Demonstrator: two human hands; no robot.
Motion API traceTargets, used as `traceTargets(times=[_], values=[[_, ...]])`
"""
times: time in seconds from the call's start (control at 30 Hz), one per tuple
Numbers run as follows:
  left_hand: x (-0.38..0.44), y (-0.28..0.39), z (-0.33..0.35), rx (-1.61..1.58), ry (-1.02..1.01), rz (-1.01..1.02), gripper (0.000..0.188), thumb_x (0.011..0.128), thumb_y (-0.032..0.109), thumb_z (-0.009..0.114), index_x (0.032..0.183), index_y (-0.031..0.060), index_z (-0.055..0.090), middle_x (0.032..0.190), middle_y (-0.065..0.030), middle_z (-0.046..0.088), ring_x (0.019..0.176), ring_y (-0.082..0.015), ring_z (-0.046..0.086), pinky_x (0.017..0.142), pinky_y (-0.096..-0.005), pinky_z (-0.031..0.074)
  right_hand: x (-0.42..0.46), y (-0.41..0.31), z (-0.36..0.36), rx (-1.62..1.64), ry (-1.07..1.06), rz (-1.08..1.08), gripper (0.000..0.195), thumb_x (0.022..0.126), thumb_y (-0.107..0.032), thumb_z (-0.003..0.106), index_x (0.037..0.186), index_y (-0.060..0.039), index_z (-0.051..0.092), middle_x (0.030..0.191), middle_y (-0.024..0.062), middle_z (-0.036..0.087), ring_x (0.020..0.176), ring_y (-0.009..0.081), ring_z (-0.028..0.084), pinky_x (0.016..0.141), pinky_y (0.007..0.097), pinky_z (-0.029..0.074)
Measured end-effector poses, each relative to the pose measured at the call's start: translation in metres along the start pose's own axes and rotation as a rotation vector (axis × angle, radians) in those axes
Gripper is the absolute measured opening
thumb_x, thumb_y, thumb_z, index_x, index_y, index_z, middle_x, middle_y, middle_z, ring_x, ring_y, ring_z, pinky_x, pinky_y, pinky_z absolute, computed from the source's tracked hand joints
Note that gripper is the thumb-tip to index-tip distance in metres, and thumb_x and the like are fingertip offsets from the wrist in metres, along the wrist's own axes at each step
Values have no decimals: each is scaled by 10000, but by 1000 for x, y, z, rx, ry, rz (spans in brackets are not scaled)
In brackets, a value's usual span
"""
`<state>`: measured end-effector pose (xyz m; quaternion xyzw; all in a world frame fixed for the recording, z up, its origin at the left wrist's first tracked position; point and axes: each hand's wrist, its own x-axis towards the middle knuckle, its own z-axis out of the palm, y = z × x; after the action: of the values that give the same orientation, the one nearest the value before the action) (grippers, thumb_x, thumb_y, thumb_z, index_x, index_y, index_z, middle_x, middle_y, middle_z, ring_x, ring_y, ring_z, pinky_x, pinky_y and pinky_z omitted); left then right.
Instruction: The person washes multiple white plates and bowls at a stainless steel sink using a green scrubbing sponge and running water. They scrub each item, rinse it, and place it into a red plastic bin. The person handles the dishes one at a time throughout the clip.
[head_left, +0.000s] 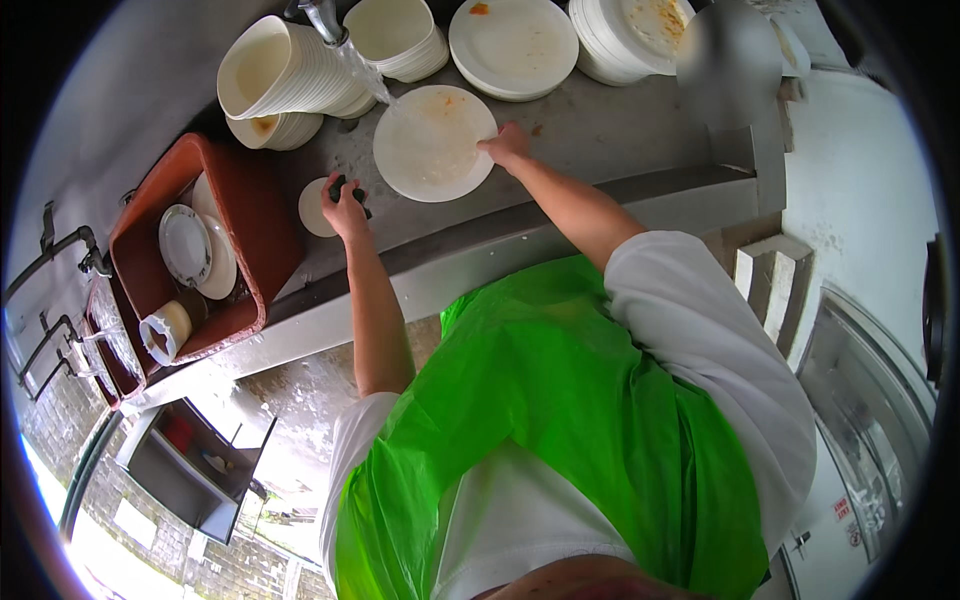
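Observation:
My right hand (508, 145) grips the right rim of a white round plate (431, 154). Water from the metal faucet (324, 21) runs onto the plate's upper left edge, and orange food residue shows near its top. In my left hand (345, 210) is a dark scouring pad (347, 193), held just left of the plate. Partly behind that hand, a small pale round dish (315, 208) lies on the counter.
White bowls (255, 67) stand stacked at the back left. Stained plates (514, 45) are piled behind the held plate, with more plates (634, 37) farther right. A reddish-brown tub (262, 217) at left holds plates (185, 244) and a pale cylindrical container (166, 330). The metal counter's front edge (480, 259) runs before me.

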<state>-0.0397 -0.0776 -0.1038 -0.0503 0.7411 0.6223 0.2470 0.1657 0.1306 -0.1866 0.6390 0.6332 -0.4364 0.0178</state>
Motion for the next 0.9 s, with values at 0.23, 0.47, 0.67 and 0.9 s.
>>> traceTargets(times=[0.23,0.47,0.67,0.9], values=[[-3,4,21,-330,-176,-113,343,866,123,556,1204,65,551,1159,-94,568,1041,-222,577,764,-403,520,-50,-8,-25,735,-488,201,429,765,-129,668,1151,5,534,1039,117,643,888,224,667,687,314,574],[-67,11,108,197,-907,365,495,983,309,421,1424,88,402,1453,-86,421,1372,-311,317,1117,-486,219,-84,-43,-41,1023,-1031,193,437,851,-104,472,1280,-31,430,1112,103,587,960,245,645,717,401,602],[8,-3,124,765,-257,1483,422,948,175,485,1356,68,471,1448,-132,428,1368,-398,310,1076,-558,261,-119,-50,-68,964,-1118,90,588,784,10,464,1350,-39,312,1163,163,522,957,299,639,683,486,615],[-66,43,142,542,-863,885,632,910,204,490,1483,68,261,1547,-191,198,1420,-401,193,1130,-530,179,-105,-41,-67,967,-922,17,601,786,18,472,1357,-82,314,1134,146,526,963,281,631,696,475,616]])
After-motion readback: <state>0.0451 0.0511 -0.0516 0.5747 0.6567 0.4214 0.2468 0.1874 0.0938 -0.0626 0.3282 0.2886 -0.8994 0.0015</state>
